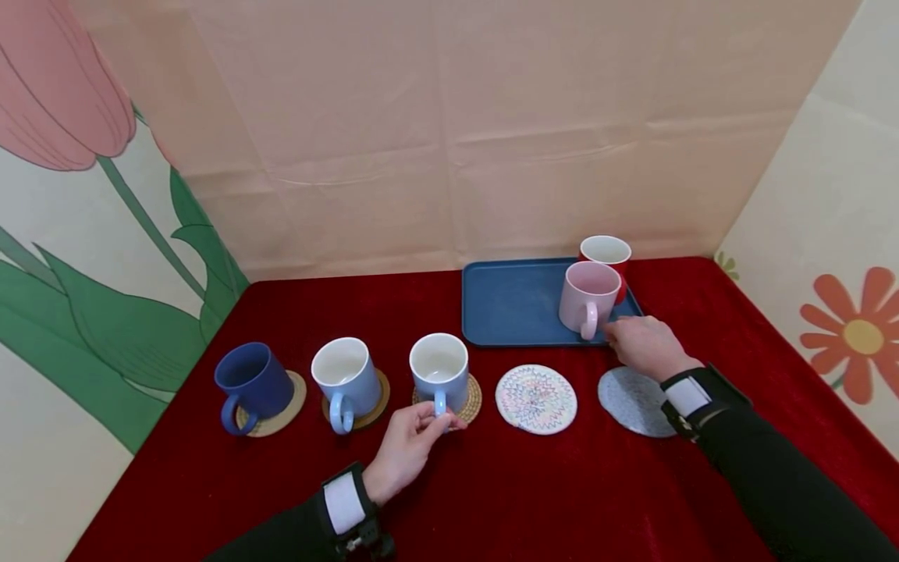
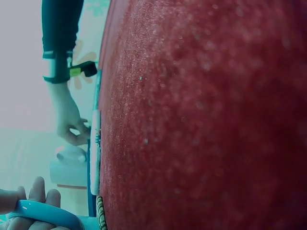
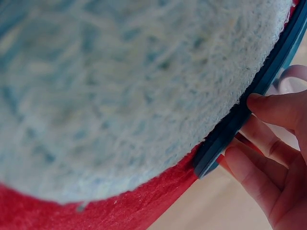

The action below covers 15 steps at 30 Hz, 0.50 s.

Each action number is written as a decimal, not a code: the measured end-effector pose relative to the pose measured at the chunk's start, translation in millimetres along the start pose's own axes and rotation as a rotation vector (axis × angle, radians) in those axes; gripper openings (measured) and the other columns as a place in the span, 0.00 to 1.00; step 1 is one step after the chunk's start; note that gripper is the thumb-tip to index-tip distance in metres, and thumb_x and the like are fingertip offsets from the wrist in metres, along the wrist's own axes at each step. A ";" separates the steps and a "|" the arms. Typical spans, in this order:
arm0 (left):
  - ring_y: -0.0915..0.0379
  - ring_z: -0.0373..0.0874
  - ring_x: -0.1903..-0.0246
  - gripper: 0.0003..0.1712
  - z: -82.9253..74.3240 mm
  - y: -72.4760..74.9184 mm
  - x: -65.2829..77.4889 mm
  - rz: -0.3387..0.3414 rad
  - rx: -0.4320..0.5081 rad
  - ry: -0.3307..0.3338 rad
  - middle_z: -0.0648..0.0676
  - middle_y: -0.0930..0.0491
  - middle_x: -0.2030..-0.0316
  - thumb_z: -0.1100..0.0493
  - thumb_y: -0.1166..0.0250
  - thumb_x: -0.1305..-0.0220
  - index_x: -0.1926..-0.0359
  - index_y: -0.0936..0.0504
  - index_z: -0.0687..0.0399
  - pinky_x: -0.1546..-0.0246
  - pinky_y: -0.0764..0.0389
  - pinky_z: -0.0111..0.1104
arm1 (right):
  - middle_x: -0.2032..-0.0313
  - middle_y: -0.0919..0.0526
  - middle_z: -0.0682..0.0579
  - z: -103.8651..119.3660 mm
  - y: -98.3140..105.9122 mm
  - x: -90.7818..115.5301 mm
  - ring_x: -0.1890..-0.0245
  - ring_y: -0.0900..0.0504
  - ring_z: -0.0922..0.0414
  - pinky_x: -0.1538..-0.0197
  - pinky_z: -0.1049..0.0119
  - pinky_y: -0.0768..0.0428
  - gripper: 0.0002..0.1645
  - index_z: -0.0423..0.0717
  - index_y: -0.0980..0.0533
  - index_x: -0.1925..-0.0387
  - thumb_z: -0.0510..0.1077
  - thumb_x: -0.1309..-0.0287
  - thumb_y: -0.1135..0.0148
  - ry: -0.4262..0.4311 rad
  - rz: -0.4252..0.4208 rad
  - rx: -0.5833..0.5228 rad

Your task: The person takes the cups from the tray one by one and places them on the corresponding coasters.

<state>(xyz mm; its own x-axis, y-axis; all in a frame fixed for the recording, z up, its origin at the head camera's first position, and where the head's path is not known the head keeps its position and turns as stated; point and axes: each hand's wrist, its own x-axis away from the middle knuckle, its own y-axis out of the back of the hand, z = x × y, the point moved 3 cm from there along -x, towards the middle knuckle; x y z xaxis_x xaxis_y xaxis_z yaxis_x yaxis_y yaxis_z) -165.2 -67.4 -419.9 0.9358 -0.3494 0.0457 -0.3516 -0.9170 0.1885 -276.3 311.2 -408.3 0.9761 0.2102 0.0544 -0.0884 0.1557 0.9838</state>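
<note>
Black sleeves (image 1: 779,472) are lying nearest me, covering both my forearms from the bottom edge. Behind everything, a creased, pale peach fabric backdrop (image 1: 449,117) is hanging, and a deep red plush cloth (image 1: 548,492) is spreading out below it. Toward the back right, a flat, rectangular blue tray (image 1: 513,300) with rounded corners is lying on the cloth. My right hand (image 1: 644,343) is gripping its near right corner, thumb on one side of the rim and fingers on the other. My left hand (image 1: 407,449) is pinching the handle of a light blue mug with a white inside (image 1: 440,371), fingers curled close around it; that mug is standing upright on a round, woven tan coaster (image 1: 474,398). Left of it, a matching light blue mug (image 1: 353,390) and then a dark blue mug (image 1: 260,382) are standing on coasters too. A pale pink mug (image 1: 584,300) is standing at the tray's right end, just in front of a red mug with a white inside (image 1: 606,250). Flatter still, a round, white, multicolour-patterned coaster (image 1: 536,399) and a round, grey-blue coaster (image 1: 634,402) are lying near the tray's front edge.
</note>
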 end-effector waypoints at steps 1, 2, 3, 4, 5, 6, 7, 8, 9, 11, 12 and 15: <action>0.17 0.48 0.52 0.15 -0.2 -0.1 -0.1 0.002 -0.001 -0.010 0.61 0.13 0.58 0.58 0.41 0.29 0.54 0.18 0.68 0.46 0.22 0.34 | 0.75 0.20 0.52 -0.1 0.2 0.1 0.74 0.27 0.56 0.69 0.63 0.24 0.05 0.41 0.20 0.63 0.38 0.41 0.35 0.003 -0.005 0.005; 0.17 0.49 0.52 0.15 -0.3 -0.2 -0.3 0.004 -0.001 -0.018 0.61 0.13 0.58 0.59 0.42 0.29 0.54 0.18 0.68 0.46 0.22 0.34 | 0.75 0.20 0.52 -0.2 0.3 0.2 0.74 0.27 0.56 0.69 0.63 0.23 0.05 0.41 0.20 0.63 0.38 0.41 0.34 0.004 -0.007 0.007; 0.17 0.49 0.51 0.14 -0.5 -0.4 -0.4 0.006 -0.001 -0.026 0.61 0.13 0.58 0.59 0.42 0.29 0.55 0.18 0.68 0.45 0.22 0.34 | 0.75 0.20 0.52 -0.4 0.3 0.2 0.74 0.27 0.56 0.69 0.62 0.23 0.05 0.41 0.20 0.63 0.38 0.41 0.34 0.005 -0.009 0.009; 0.17 0.50 0.51 0.14 -0.6 -0.5 -0.7 0.008 0.000 -0.032 0.61 0.13 0.58 0.59 0.42 0.29 0.55 0.18 0.68 0.45 0.22 0.35 | 0.75 0.20 0.52 -0.5 0.3 0.3 0.74 0.27 0.56 0.69 0.62 0.22 0.05 0.41 0.20 0.63 0.38 0.41 0.34 0.007 -0.011 0.012; 0.17 0.50 0.51 0.13 -0.8 -0.6 -0.9 0.010 0.001 -0.036 0.62 0.13 0.58 0.60 0.42 0.29 0.56 0.18 0.67 0.45 0.22 0.35 | 0.75 0.20 0.52 -0.8 0.0 0.3 0.74 0.27 0.56 0.68 0.61 0.22 0.06 0.41 0.20 0.62 0.38 0.41 0.34 0.007 -0.012 0.014; 0.17 0.50 0.51 0.13 -0.8 -0.6 -0.9 0.012 -0.001 -0.040 0.62 0.13 0.58 0.60 0.42 0.29 0.56 0.18 0.67 0.45 0.22 0.35 | 0.75 0.20 0.51 -0.9 -0.2 0.2 0.74 0.27 0.56 0.68 0.61 0.22 0.06 0.41 0.20 0.62 0.38 0.41 0.34 0.008 -0.013 0.017; 0.17 0.50 0.51 0.13 -0.9 -0.4 -0.9 0.014 -0.003 -0.041 0.62 0.13 0.58 0.60 0.42 0.28 0.56 0.18 0.67 0.45 0.22 0.36 | 0.74 0.19 0.51 -1.1 -0.4 0.0 0.74 0.27 0.56 0.68 0.61 0.21 0.06 0.40 0.20 0.62 0.38 0.41 0.34 0.008 -0.013 0.019; 0.17 0.50 0.51 0.13 -0.8 -0.2 -0.9 0.016 -0.006 -0.037 0.62 0.13 0.58 0.59 0.42 0.28 0.56 0.18 0.66 0.45 0.22 0.36 | 0.74 0.19 0.51 -1.0 -0.5 -0.1 0.74 0.27 0.56 0.68 0.60 0.21 0.07 0.40 0.19 0.62 0.38 0.42 0.34 0.008 -0.013 0.018; 0.17 0.50 0.51 0.13 -0.7 0.2 -0.9 0.019 -0.013 -0.042 0.62 0.13 0.58 0.59 0.43 0.28 0.56 0.18 0.67 0.45 0.22 0.37 | 0.74 0.19 0.51 -0.8 -0.5 -0.2 0.74 0.27 0.56 0.68 0.60 0.21 0.07 0.40 0.19 0.61 0.38 0.42 0.34 0.009 -0.014 0.021; 0.17 0.50 0.50 0.14 -0.4 1.5 -1.0 0.028 -0.030 -0.043 0.61 0.13 0.58 0.59 0.43 0.28 0.55 0.18 0.66 0.46 0.21 0.37 | 0.74 0.19 0.51 -0.1 -0.3 -0.4 0.74 0.27 0.56 0.67 0.60 0.21 0.07 0.40 0.19 0.61 0.38 0.41 0.34 0.010 -0.015 0.023; 0.18 0.51 0.50 0.14 -0.3 2.4 -1.2 0.036 -0.038 -0.046 0.62 0.13 0.57 0.59 0.43 0.28 0.55 0.18 0.67 0.47 0.21 0.37 | 0.74 0.19 0.51 0.4 0.0 -0.4 0.74 0.27 0.56 0.67 0.60 0.21 0.07 0.40 0.19 0.61 0.38 0.41 0.34 0.012 -0.017 0.025; 0.18 0.50 0.50 0.15 -0.5 6.1 -2.4 0.076 -0.083 -0.040 0.61 0.14 0.56 0.58 0.42 0.28 0.52 0.18 0.66 0.48 0.20 0.34 | 0.74 0.19 0.51 1.0 0.4 0.3 0.74 0.27 0.56 0.68 0.61 0.21 0.07 0.39 0.19 0.61 0.38 0.41 0.35 0.014 -0.019 0.026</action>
<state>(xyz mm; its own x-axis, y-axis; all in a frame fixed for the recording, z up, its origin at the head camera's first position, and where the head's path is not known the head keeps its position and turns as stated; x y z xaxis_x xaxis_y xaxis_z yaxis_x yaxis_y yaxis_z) -169.7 -72.1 -418.3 0.9041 -0.4267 0.0239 -0.4171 -0.8690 0.2662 -275.8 310.4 -407.7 0.9747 0.2211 0.0330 -0.0641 0.1353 0.9887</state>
